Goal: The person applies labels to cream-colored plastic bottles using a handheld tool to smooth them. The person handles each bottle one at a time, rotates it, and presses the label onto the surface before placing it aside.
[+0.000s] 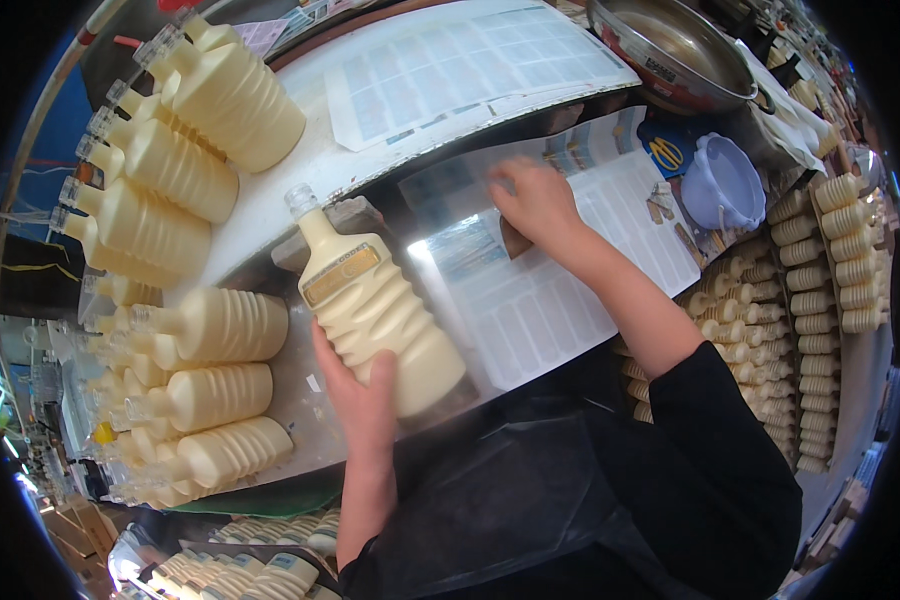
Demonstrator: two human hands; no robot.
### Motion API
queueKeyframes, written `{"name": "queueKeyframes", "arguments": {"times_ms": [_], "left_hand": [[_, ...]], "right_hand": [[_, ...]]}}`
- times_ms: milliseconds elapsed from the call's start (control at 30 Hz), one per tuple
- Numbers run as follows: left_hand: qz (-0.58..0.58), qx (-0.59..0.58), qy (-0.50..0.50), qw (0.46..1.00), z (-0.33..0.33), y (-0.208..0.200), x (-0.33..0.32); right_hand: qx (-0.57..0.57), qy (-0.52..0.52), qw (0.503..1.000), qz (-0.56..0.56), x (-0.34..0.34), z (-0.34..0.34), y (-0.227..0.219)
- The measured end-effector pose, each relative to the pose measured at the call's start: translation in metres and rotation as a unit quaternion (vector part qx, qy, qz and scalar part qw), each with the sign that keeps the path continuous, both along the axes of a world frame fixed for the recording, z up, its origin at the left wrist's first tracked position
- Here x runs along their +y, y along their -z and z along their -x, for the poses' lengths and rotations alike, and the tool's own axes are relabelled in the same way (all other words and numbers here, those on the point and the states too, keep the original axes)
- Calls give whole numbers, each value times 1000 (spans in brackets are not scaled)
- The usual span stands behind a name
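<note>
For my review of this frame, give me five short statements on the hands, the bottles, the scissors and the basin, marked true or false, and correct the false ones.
1. The left hand holds a cream bottle with a gold label. True.
2. The right hand is on the bottle's neck. False: it is over the sheets, apart from the bottle.
3. More cream bottles are at the picture's left. True.
4. The scissors have yellow handles. True.
5. The metal basin is at the picture's lower left. False: it is at the upper right.
</note>
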State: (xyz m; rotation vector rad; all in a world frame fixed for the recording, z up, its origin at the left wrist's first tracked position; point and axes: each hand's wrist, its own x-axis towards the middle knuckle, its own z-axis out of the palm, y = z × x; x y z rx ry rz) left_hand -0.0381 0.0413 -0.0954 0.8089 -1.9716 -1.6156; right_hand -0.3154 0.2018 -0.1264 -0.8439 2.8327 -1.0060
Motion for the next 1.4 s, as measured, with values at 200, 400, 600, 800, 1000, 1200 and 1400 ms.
{"name": "queueKeyframes", "arguments": {"times_ms": [200,400,600,800,1000,1200,1400], "left_hand": [[0,-12,-15,1000,0,-4,1],[-22,7,-21,1000,-1,1,3],[-9,15,-5,1000,2,0,4],[-22,38,-3,999,2,2,4],[-25,36,-5,999,0,3,4],[-20,17,-18,999,-1,7,3],[13,30,-77,996,0,9,4]], "right_hand": [[115,-21,988,-104,-26,29,7],[115,-42,973,-195,23,9,7],[80,62,958,-267,85,11,15],[77,21,965,-249,90,31,36],[-38,-36,957,-284,98,-44,-3],[-106,-42,967,-229,127,-116,-30],[79,-123,973,-177,155,-115,8]]}}
